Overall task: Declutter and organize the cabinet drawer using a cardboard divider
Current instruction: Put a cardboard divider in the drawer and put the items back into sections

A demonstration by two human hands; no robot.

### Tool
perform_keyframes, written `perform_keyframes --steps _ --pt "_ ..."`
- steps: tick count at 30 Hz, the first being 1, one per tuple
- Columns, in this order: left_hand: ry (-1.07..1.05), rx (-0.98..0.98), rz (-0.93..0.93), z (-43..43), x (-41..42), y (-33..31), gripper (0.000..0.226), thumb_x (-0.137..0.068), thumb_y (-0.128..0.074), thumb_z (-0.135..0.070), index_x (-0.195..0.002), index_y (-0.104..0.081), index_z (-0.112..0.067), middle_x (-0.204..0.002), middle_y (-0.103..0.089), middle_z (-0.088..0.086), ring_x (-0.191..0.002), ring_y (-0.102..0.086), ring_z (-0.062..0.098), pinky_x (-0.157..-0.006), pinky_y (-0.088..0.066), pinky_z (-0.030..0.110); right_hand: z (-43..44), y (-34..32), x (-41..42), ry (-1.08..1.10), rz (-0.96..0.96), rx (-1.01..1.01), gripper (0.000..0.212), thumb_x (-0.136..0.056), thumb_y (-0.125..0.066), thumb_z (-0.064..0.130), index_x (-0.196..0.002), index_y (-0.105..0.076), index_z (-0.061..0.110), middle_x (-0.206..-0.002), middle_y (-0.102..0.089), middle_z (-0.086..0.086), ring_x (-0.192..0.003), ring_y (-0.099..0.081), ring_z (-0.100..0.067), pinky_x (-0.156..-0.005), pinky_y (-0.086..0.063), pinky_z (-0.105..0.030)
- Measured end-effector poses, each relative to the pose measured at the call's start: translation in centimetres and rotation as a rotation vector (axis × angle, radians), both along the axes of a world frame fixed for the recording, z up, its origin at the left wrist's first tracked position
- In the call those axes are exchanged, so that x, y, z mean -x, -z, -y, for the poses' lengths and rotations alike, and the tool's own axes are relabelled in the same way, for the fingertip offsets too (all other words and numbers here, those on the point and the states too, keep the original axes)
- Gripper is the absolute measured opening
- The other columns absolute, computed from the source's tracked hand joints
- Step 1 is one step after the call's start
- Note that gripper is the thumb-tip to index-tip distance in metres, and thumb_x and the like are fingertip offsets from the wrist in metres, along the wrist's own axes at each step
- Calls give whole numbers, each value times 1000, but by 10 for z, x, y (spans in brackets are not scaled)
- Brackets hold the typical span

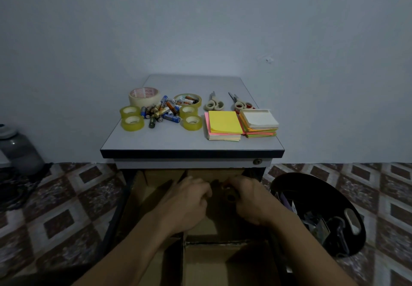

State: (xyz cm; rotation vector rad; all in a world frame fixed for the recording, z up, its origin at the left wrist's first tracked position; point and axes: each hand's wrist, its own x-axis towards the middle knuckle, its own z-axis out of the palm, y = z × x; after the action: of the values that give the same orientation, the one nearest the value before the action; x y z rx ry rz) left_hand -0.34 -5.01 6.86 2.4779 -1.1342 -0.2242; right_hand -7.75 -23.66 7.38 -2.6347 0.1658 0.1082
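The cabinet drawer (121, 210) is pulled out below the grey cabinet top (169, 141) and holds a brown cardboard divider (223, 244) that splits it into compartments. Both my hands reach into a rear compartment. My right hand (254, 203) curls around small dark round objects (230, 196), too dim to identify. My left hand (189, 201) lies next to it with fingers curled downward; what they touch is hidden. On the cabinet top lie a pile of batteries (163, 112), yellowish tape rolls (132, 123), a masking tape roll (144, 96), two scissors (214, 104) and sticky note stacks (224, 122).
A black bin (312, 192) with mixed items stands on the tiled floor right of the drawer. A grey jug (17, 149) sits at the far left by the wall. The cabinet stands against a plain wall.
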Motion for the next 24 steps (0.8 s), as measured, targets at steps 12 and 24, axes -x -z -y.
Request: perform_keyframes --steps 12,24 --pt "84 -425 -98 7 -1 -7 54 -91 -43 -4 -138 -49 -30 -132 -48 3 -130 -37 20 -122 -5 54 -10 2 -19 8 -379 13 66 -91 -59 5 -148 -32 21 -136 -53 -9 -118 -57 -26 -93 -53 -34" --pt "-6 54 -247 -40 -4 -22 24 -97 -54 -38 -117 -55 -50 -112 -53 -22 -89 -56 3 -71 -49 22 6 -25 20 23 -133 -206 49 -93 -63 24 -139 -46 28 -130 -56 8 -116 -55 -8 -92 -50 -22"
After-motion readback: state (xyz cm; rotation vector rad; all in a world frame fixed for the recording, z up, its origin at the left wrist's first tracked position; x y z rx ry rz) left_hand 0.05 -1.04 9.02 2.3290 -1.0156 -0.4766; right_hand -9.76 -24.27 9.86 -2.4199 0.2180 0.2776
